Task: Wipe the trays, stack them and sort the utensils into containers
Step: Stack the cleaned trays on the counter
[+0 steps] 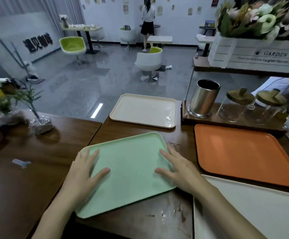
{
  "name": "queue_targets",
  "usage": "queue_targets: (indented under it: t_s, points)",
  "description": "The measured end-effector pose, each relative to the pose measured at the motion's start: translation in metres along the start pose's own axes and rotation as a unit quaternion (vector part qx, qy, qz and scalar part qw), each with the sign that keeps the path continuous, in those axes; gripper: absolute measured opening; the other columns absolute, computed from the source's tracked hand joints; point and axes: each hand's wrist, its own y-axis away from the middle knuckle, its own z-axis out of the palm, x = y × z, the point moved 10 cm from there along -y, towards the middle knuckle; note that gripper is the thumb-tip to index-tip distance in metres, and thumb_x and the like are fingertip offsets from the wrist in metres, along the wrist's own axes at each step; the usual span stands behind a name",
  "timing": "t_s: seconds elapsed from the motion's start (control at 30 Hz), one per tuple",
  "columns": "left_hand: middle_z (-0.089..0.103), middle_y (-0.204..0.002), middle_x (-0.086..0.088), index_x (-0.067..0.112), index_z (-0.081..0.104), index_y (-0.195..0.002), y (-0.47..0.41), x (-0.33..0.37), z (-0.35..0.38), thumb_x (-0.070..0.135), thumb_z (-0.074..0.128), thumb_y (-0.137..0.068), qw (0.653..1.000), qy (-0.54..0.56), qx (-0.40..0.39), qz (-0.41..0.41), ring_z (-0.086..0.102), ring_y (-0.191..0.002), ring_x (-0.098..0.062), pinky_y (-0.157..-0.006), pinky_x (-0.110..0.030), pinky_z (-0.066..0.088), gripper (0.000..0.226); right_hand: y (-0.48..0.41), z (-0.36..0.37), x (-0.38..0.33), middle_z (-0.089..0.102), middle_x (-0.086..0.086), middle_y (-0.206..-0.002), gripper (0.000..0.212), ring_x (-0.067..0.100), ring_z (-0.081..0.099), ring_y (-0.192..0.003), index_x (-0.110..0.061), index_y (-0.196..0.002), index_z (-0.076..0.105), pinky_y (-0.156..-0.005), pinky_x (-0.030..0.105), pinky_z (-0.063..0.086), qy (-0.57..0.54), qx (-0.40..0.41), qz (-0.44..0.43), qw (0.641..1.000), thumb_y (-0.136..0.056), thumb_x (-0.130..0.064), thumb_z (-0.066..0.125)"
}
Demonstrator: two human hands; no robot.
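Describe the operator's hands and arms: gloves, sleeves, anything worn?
Left hand and right hand are ungloved, with no rings visible. Forearms are uncovered to the frame's edge: no sleeves, watch or bands in view. The left hand is slightly motion-blurred.

Four trays, two lidded glass jars, one steel cup, two hands

Left of the left hand, a small clear plastic piece lies on the brown counter. Further left and ahead stands a foil-wrapped plant. Ahead and right of the right hand, a white crate marked GARDEN holds flowers. Far ahead, green-and-white chairs stand on the grey floor, and a person faces the wall.
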Motion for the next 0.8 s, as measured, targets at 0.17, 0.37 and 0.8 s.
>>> queue_targets:
  t_s: [0.17,0.37,0.8]
  points:
    - [0.008,-0.169,0.013,0.038,0.043,-0.153,0.068,-0.004,0.009,0.062,0.061,-0.084,0.995,0.06,0.059,-0.043,-0.003,-0.156,-0.009,-0.122,-0.04,0.018,0.076,0.015,0.009,-0.006,-0.005,0.0,-0.168,0.127,0.021,0.009,-0.155,-0.036,-0.159,0.016,-0.125,0.038,0.015,0.056,-0.05,-0.023,0.997,-0.052,-0.102,0.034]
    - [0.003,-0.172,-0.003,0.031,0.037,-0.157,0.106,0.001,0.015,0.073,0.057,-0.078,0.994,0.029,0.061,-0.081,-0.004,-0.158,-0.017,-0.128,-0.041,0.004,0.092,0.036,0.008,-0.008,-0.006,0.003,-0.168,0.116,0.028,0.006,-0.155,-0.031,-0.16,0.012,-0.124,0.039,0.003,0.097,-0.066,-0.03,0.993,-0.068,-0.088,0.054]
    - [0.032,-0.156,0.003,0.027,0.042,-0.153,0.12,0.001,0.01,0.091,0.06,-0.053,0.992,0.016,0.049,-0.115,0.022,-0.147,-0.02,-0.122,-0.049,0.026,0.12,0.051,0.005,-0.014,0.033,0.005,-0.157,0.115,0.021,0.021,-0.149,-0.032,-0.155,0.025,-0.122,0.054,-0.002,0.096,-0.004,-0.029,0.995,-0.061,-0.087,0.063]
